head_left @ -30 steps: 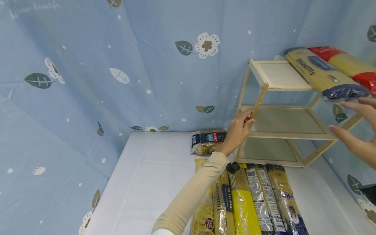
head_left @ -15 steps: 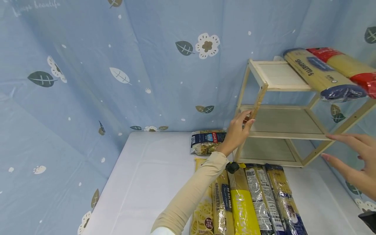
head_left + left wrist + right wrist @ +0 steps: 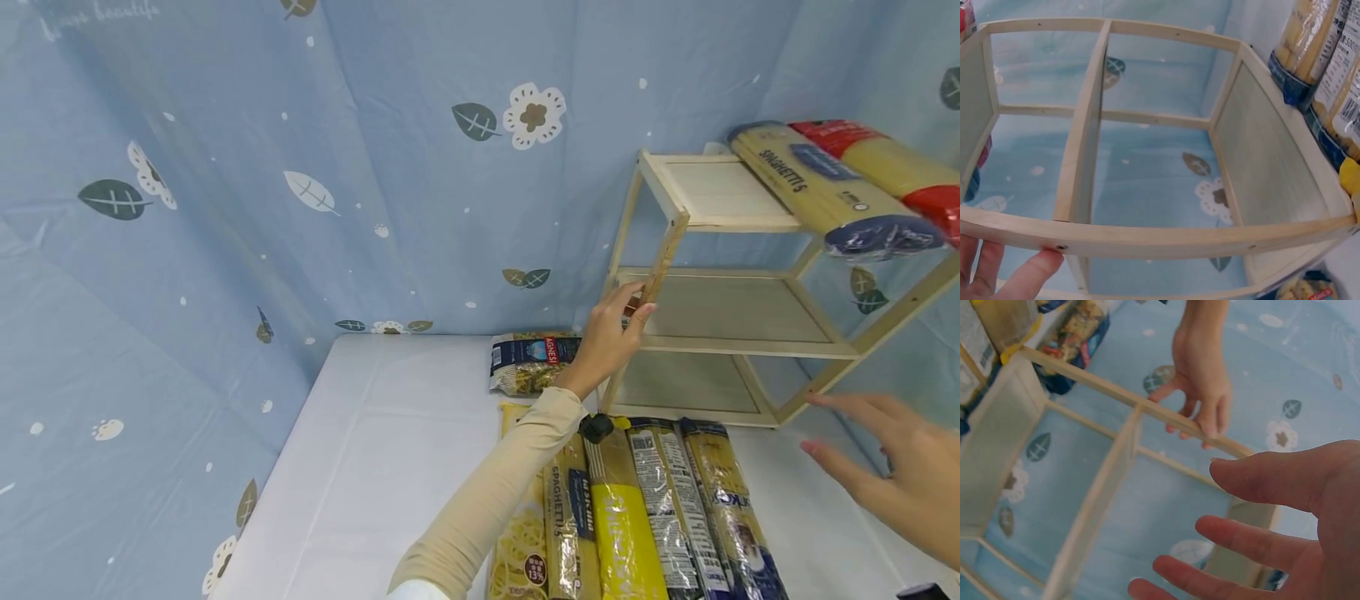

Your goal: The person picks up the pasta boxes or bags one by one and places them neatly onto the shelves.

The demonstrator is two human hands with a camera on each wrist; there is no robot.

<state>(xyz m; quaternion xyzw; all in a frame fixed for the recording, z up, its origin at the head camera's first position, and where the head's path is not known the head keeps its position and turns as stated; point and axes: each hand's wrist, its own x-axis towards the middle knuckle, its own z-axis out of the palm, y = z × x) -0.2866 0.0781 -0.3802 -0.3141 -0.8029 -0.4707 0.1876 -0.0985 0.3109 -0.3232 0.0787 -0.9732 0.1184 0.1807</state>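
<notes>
A pale wooden three-tier shelf [image 3: 742,308] stands at the right of the head view. My left hand [image 3: 611,337] grips its near left post, with the thumb [image 3: 1038,269] on the wood in the left wrist view. My right hand [image 3: 896,467] hangs in the air right of the shelf's lower front, fingers spread and holding nothing. In the right wrist view its fingers [image 3: 1254,540] are apart from the frame. On the top tier lie a spaghetti pack [image 3: 817,179] with a blue end and a pasta pack [image 3: 888,162] with red ends.
Several long pasta packs lie side by side before the shelf, among them a yellow one [image 3: 626,533] and a dark-labelled spaghetti pack [image 3: 566,517]. A shorter Agnesi pasta bag [image 3: 528,354] lies left of the shelf on the white table [image 3: 390,450]. Blue patterned curtain [image 3: 420,167] hangs behind.
My right hand has come down and somewhat left, from beside the top tier to near the shelf's lower right. My left hand keeps its grip on the post.
</notes>
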